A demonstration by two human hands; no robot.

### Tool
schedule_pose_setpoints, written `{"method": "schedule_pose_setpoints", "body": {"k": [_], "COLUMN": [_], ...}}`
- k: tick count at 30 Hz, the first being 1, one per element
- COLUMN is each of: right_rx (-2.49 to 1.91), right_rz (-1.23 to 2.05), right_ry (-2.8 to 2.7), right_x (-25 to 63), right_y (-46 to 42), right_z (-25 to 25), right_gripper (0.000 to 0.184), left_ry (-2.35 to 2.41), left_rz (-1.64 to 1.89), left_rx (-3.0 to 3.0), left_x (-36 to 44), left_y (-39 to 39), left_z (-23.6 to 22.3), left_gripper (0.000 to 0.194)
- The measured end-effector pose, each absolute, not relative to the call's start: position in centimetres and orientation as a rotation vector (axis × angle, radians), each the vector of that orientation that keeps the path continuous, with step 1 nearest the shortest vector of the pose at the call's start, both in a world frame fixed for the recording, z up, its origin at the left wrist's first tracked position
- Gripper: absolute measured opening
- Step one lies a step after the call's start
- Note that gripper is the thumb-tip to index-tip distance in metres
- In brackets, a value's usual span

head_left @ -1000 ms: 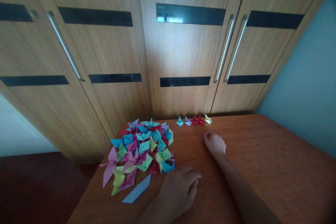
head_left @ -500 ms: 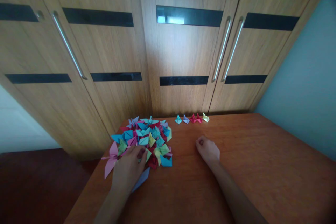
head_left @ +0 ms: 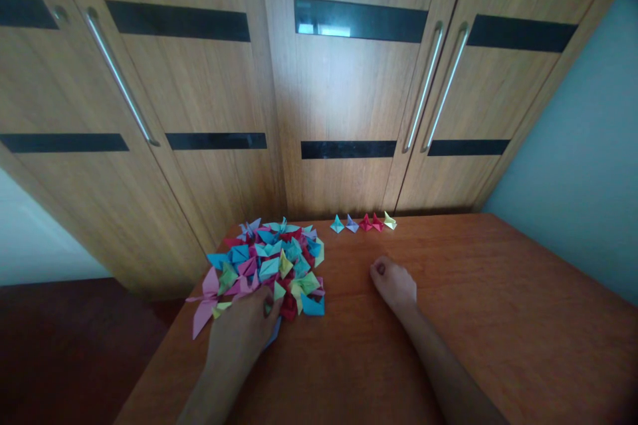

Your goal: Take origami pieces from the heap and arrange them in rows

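A heap of folded-paper origami pieces [head_left: 269, 268] in blue, pink, red, green and yellow lies at the table's left. Over its near edge my left hand [head_left: 244, 322] is closed, thumb and fingers pinched at a light green origami piece [head_left: 279, 291]. Part of that piece is hidden by the fingers. Beneath the hand a bluish-purple paper piece [head_left: 274, 333] pokes out. To the right of the heap my right hand [head_left: 395, 284] rests on the table as a loose fist, with nothing visible in it.
Along the table's far edge stands a row of small origami pieces: a turquoise one [head_left: 337, 224], a lilac one [head_left: 351, 224], two red ones [head_left: 371, 222] and a pale yellow one [head_left: 389, 221]. Behind the brown table [head_left: 498, 319] rises a wooden wardrobe [head_left: 343, 99] with metal handles.
My left hand has shifted slightly down and toward me at the heap, uncovering pink and yellow-green paper beside it. The view has tilted a little. My right hand stays where it was.
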State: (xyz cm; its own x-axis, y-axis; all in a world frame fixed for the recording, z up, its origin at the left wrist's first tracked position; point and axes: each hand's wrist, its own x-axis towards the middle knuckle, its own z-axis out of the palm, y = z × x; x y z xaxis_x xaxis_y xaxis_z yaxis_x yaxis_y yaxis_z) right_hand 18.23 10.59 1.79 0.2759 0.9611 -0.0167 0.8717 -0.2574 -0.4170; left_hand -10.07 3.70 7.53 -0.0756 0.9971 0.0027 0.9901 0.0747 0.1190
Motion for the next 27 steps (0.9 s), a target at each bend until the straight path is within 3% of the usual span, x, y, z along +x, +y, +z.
{"method": "schedule_pose_setpoints", "body": {"k": [15, 22, 27], "right_rx": [-2.102, -1.315, -1.037], "right_rz": [0.306, 0.471, 0.593], "right_ry": [-1.72, -1.811, -1.904], "right_x": [18.7, 17.2, 14.4], "right_y": [10.8, 10.1, 7.7], "right_z": [1.1, 2.2, 3.3], "right_gripper": [0.021, 0.02, 0.02], "left_ry": [2.14, 1.915, 1.791], "left_rz": [0.32, 0.539, 0.475], "left_rx": [2.188, 2.364, 2.602], "left_x": [-9.6, -7.9, -6.2], "left_y": [3.2, 2.9, 3.3], "left_z": [7.1, 7.0, 7.6], "left_gripper": [0.017, 0.017, 0.02]}}
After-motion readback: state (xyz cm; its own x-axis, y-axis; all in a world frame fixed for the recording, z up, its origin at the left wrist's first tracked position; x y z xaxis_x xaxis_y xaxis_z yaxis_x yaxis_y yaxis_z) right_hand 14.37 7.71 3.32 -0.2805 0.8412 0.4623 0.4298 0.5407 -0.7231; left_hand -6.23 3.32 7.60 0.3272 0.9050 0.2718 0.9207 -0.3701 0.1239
